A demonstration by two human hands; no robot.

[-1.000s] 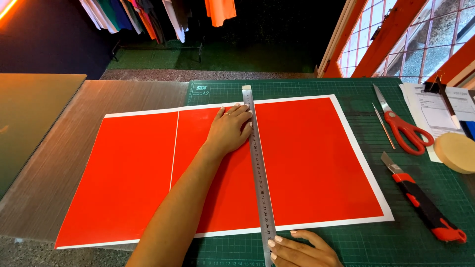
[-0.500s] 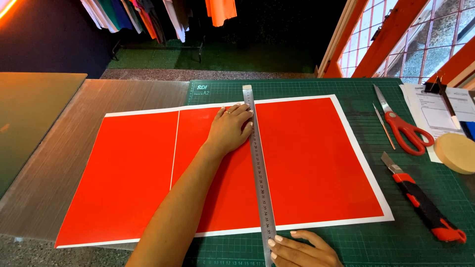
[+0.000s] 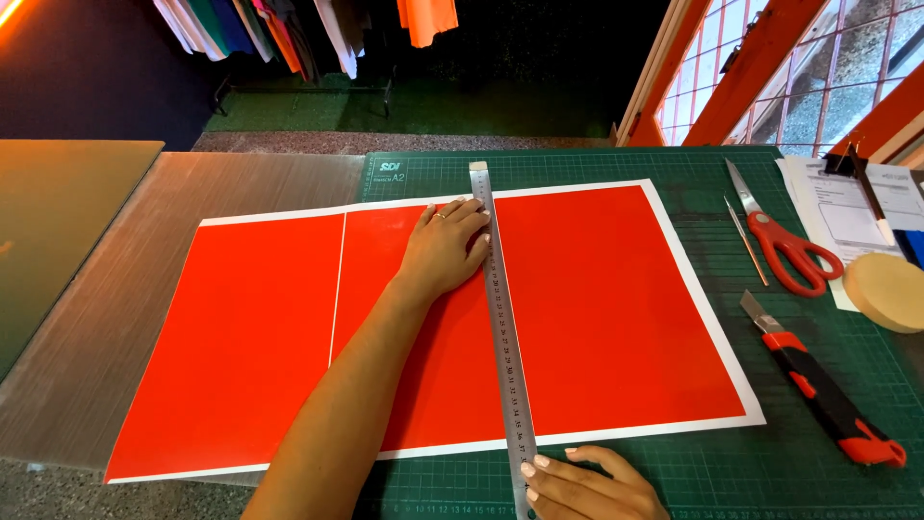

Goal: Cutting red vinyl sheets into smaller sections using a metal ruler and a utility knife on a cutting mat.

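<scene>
- A long, thin steel ruler (image 3: 504,337) lies flat on the red sheet (image 3: 597,308). Its long axis runs from the near edge of the desk to the far edge, with the far end leaning slightly left.
- The ruler's far end passes the sheet's white top border onto the green cutting mat (image 3: 616,164). Its near end passes the bottom border, beside the right hand.
- The ruler is dull grey metal with fine marks along its edges.
- The left hand (image 3: 445,248) lies palm down on the sheet just left of the ruler, near its far end. Its fingers (image 3: 472,217) are stretched flat and close together, their tips touching the ruler's left edge. They hold nothing.
- The right hand (image 3: 587,486) rests at the ruler's near end, its fingers (image 3: 544,464) spread lightly, tips against the ruler's right edge, gripping nothing.
- The sheet is a smooth, glossy rectangle with a thin white margin and a thin white line left of the ruler.
- Right of the ruler on the gridded mat lie red-handled scissors (image 3: 784,246), a black and red utility knife (image 3: 823,390) and a round tan disc (image 3: 890,291).
- Left of the ruler, the mat meets a ribbed grey board (image 3: 144,250).
</scene>
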